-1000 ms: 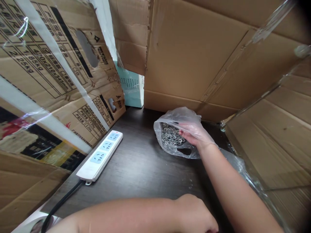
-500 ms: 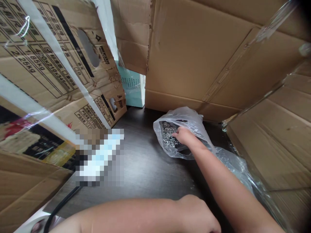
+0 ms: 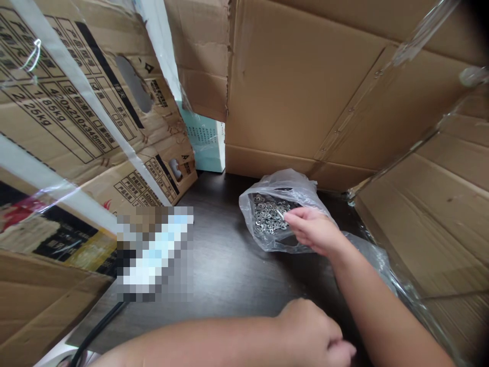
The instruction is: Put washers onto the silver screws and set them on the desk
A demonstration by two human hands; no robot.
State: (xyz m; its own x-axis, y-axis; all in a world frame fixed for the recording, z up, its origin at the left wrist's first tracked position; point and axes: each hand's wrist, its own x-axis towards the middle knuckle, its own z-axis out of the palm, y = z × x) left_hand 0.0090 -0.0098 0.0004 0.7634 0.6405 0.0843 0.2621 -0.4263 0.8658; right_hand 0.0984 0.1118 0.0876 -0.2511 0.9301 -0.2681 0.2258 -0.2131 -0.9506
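A translucent plastic bag (image 3: 290,179) lies on its side with its mouth open. Inside are many small shiny metal rings (image 3: 267,216) that look like washers. At the mouth of the bag, my right hand (image 3: 315,232) is closed in a pinch, thumb and forefinger on a small shiny metal piece (image 3: 281,215) whose exact shape I cannot make out. Nearer to me, low in the view, my left hand (image 3: 309,329) is closed with its fingers curled under. Whatever those fingers hold, if anything, is hidden by the back of the hand.
Cardboard walls (image 3: 298,86) rise at the back, left and right of the dark tabletop (image 3: 221,265). A pixelated pale object (image 3: 158,255) lies at left by a black cable (image 3: 99,326). More clear plastic (image 3: 370,255) lies behind my right forearm. A teal box (image 3: 206,145) stands in the back corner.
My right hand has drawn back from among the metal rings toward the bag's opening, a small metal piece now between its fingertips. My left hand has turned slightly, showing more of its fingers.
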